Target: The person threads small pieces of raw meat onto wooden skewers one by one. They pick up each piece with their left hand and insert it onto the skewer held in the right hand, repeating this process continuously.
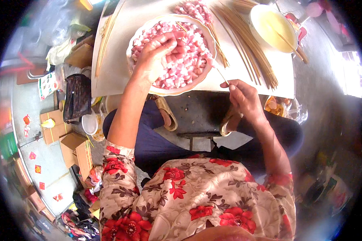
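My right hand (244, 96) pinches the lower end of a thin bamboo skewer (222, 75) in front of the table edge. Pink meat pieces (211, 61) are threaded on its far end, beside the bowl's rim. Over the bowl hovers my left hand (161, 52), its fingers bent; whether meat is between them is unclear. Beneath it, small cubes of raw meat (181, 70) fill a large white bowl with a scalloped rim (212, 39). A short piece of stick (181, 26) shows among the cubes near the far side.
Loaded meat skewers (196, 12) lie behind the bowl. Bare bamboo skewers (250, 45) are spread to its right, more sticks (105, 42) to its left. A bowl of pale yellow liquid (271, 27) holds a stick. Cardboard boxes (75, 150) stand on the left floor.
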Demonstrator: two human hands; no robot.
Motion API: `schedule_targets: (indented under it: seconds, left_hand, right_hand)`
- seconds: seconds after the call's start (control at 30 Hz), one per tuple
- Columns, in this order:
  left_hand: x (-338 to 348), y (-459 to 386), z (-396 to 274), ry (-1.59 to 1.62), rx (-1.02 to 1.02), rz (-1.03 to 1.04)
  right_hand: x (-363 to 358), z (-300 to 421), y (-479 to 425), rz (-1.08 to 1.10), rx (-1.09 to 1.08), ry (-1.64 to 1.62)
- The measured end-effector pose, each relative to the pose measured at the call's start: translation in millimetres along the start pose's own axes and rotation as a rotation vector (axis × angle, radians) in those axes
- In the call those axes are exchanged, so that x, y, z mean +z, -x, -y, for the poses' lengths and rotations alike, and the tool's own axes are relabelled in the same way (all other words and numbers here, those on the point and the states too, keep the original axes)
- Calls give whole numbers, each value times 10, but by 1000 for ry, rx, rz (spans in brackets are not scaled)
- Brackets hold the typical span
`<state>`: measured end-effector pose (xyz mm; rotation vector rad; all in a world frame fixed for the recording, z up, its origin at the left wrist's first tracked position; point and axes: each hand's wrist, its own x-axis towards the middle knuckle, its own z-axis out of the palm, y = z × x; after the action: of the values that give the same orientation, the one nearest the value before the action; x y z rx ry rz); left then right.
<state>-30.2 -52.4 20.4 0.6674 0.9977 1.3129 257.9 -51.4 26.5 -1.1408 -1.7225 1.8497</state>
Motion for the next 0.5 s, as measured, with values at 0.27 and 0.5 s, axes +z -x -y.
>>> schedule_targets:
  seconds: [0.27,0.5]
  left_hand:
    - [-47,-64,10,83,238,-195]
    - [-75,-54,-4,86,291,-175]
  right_hand:
    - [114,-98,28,22,39,21]
    - [138,-62,31,41,70,38]
